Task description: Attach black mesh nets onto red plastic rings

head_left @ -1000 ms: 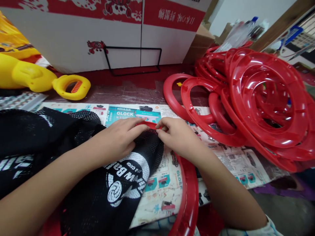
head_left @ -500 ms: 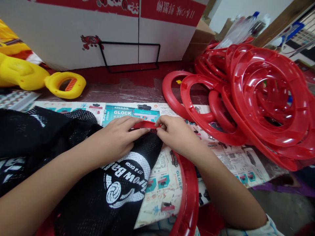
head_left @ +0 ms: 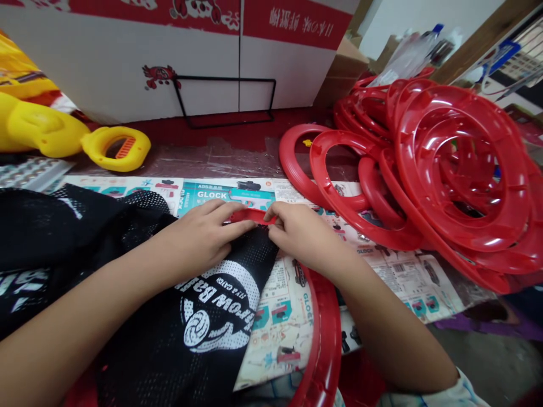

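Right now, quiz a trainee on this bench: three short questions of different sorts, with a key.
1. True or false: both hands meet at the far edge of the red ring where the black mesh net lies over it.
2. Multiple choice: the pile of red rings lies to which side of the right hand? A) its right B) its left C) under it
3. Fill in: the yellow plastic part lies beyond the left hand, in front of the white and red ____.

Key: 1 true; 2 A; 3 carton.
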A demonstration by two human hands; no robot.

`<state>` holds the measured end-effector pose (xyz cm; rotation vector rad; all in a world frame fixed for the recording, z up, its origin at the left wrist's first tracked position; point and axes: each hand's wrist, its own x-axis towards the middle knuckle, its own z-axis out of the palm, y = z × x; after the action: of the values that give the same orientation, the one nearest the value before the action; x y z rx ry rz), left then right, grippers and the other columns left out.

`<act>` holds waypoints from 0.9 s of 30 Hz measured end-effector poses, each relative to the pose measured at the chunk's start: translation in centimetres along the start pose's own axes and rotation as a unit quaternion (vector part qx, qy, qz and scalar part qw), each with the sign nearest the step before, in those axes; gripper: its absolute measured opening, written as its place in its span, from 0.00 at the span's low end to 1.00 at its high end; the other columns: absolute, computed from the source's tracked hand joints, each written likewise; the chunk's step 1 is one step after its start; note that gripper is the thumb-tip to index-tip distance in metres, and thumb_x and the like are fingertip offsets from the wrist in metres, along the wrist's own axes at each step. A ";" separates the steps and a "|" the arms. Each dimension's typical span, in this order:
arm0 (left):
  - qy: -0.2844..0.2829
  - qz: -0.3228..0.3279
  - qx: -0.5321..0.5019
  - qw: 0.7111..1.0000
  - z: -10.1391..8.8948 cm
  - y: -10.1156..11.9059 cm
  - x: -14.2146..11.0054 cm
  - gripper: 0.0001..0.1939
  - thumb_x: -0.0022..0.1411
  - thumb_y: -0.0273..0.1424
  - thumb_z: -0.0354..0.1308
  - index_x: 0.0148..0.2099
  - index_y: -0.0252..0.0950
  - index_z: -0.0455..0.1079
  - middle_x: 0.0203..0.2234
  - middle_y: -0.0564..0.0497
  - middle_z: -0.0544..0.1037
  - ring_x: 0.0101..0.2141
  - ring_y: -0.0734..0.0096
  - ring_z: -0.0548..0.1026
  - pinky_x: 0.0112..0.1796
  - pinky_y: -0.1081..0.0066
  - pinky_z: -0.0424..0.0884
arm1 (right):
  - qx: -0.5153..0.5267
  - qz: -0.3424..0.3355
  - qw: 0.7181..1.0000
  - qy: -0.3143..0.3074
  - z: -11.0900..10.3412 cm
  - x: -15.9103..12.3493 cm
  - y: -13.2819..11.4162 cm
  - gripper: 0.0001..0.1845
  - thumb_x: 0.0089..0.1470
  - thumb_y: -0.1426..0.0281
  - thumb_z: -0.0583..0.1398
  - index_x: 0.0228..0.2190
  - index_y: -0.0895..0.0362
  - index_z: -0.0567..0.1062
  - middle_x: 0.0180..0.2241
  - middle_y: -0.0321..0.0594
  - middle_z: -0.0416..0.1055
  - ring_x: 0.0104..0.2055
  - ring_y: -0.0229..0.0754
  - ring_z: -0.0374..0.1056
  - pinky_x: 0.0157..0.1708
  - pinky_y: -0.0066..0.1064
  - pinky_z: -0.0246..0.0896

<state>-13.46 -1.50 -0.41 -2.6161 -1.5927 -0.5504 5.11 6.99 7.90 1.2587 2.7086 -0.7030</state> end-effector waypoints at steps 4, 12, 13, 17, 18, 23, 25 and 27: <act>0.003 -0.004 -0.022 1.000 -0.2 0.0 0.0 0.26 0.57 0.20 0.47 0.57 0.38 0.67 0.55 0.40 0.68 0.52 0.51 0.68 0.52 0.47 0.69 | -0.018 0.000 1.000 -0.017 -0.2 -0.2 -0.2 0.11 0.52 0.79 0.54 0.35 0.58 0.75 0.30 0.40 0.74 0.31 0.39 0.65 0.29 0.27 0.49; -0.019 -0.015 -0.076 0.997 -0.6 -0.1 -0.2 0.31 0.58 0.21 0.47 0.62 0.43 0.62 0.58 0.42 0.65 0.54 0.53 0.67 0.53 0.49 0.68 | -0.085 -0.038 0.996 -0.017 0.0 -0.4 -0.2 0.09 0.53 0.77 0.55 0.34 0.58 0.75 0.32 0.43 0.74 0.33 0.42 0.65 0.28 0.29 0.47; -0.021 -0.014 -0.070 0.997 -0.7 -0.1 -0.2 0.30 0.58 0.21 0.47 0.62 0.43 0.63 0.58 0.42 0.66 0.54 0.52 0.67 0.53 0.48 0.68 | -0.088 -0.034 0.995 -0.016 0.0 -0.3 -0.1 0.09 0.54 0.77 0.55 0.33 0.58 0.75 0.33 0.43 0.74 0.33 0.42 0.66 0.28 0.29 0.47; -0.019 -0.005 -0.039 0.999 -0.7 0.1 -0.1 0.28 0.58 0.21 0.48 0.60 0.40 0.66 0.57 0.39 0.67 0.53 0.49 0.68 0.51 0.47 0.69 | -0.076 -0.020 0.997 -0.012 -0.2 -0.4 -0.1 0.09 0.53 0.77 0.55 0.32 0.57 0.75 0.32 0.42 0.75 0.34 0.42 0.67 0.29 0.29 0.49; -0.017 -0.004 -0.036 0.999 -0.6 0.1 -0.1 0.28 0.58 0.21 0.48 0.60 0.40 0.66 0.57 0.39 0.67 0.52 0.50 0.68 0.51 0.47 0.69 | -0.069 -0.016 0.997 -0.011 -0.3 -0.5 -0.2 0.08 0.53 0.77 0.55 0.32 0.57 0.75 0.32 0.42 0.75 0.33 0.42 0.67 0.29 0.29 0.49; 0.011 -0.012 -0.062 0.998 0.0 -0.2 0.0 0.25 0.61 0.21 0.46 0.58 0.42 0.67 0.54 0.42 0.69 0.52 0.54 0.69 0.50 0.51 0.70 | -0.031 0.007 0.999 -0.028 -0.7 -1.5 -0.3 0.10 0.53 0.74 0.59 0.39 0.59 0.72 0.32 0.41 0.74 0.30 0.40 0.67 0.26 0.29 0.49; 0.033 -0.034 -0.095 0.994 0.1 -0.4 0.1 0.21 0.65 0.23 0.45 0.57 0.41 0.66 0.52 0.43 0.71 0.51 0.57 0.71 0.50 0.54 0.71 | -0.026 0.015 0.999 -0.026 -0.6 -1.9 -0.5 0.13 0.52 0.74 0.60 0.41 0.59 0.71 0.32 0.41 0.74 0.30 0.40 0.67 0.27 0.29 0.49; 0.040 -0.078 -0.129 0.988 -0.1 -0.6 0.2 0.19 0.67 0.28 0.46 0.58 0.39 0.64 0.51 0.42 0.72 0.51 0.57 0.71 0.51 0.55 0.72 | -0.034 0.014 0.999 -0.020 -0.3 -2.1 -0.8 0.13 0.52 0.74 0.60 0.41 0.59 0.70 0.32 0.41 0.74 0.31 0.41 0.67 0.27 0.29 0.49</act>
<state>-13.89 -1.07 -0.32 -2.6143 -1.8225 -0.9177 5.96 5.24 9.00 1.2502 2.6535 -0.6216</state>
